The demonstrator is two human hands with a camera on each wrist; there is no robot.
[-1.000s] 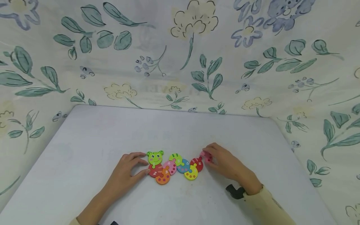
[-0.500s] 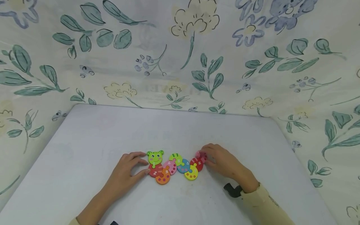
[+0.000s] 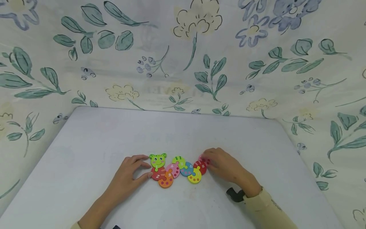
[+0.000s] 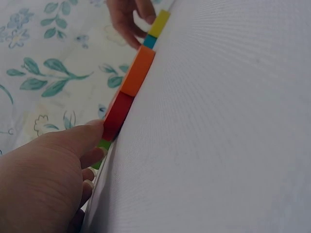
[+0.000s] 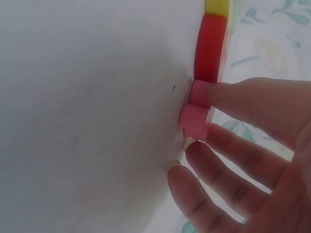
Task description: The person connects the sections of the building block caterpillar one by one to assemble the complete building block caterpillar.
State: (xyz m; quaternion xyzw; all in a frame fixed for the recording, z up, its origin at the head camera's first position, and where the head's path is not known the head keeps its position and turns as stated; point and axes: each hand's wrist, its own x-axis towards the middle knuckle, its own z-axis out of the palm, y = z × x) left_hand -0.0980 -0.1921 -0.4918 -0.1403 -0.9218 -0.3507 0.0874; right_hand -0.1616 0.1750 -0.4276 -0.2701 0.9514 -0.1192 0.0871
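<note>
A colourful caterpillar puzzle (image 3: 177, 170) lies on the white table (image 3: 183, 136), from a green smiling head (image 3: 157, 160) to a red piece numbered 8 (image 3: 201, 166). My left hand (image 3: 148, 169) rests with straight fingers against the head and the red piece numbered 2 (image 3: 156, 174). In the left wrist view its thumb (image 4: 82, 136) touches that red piece's edge (image 4: 116, 114). My right hand (image 3: 208, 163) pinches a pink piece (image 3: 202, 158) against the red 8. The right wrist view shows this pink piece (image 5: 194, 114) between thumb and fingers, touching the red piece (image 5: 210, 46).
Floral cloth (image 3: 183, 63) walls the table on the back and both sides. A black strap (image 3: 234, 194) sits at the right wrist, below a cream sleeve (image 3: 268, 210). The orange piece (image 4: 138, 70) and the right hand (image 4: 129, 19) show in the left wrist view.
My right hand has slid the pink piece leftward until it meets the red 8 piece. The left hand and the rest of the puzzle have stayed put.
</note>
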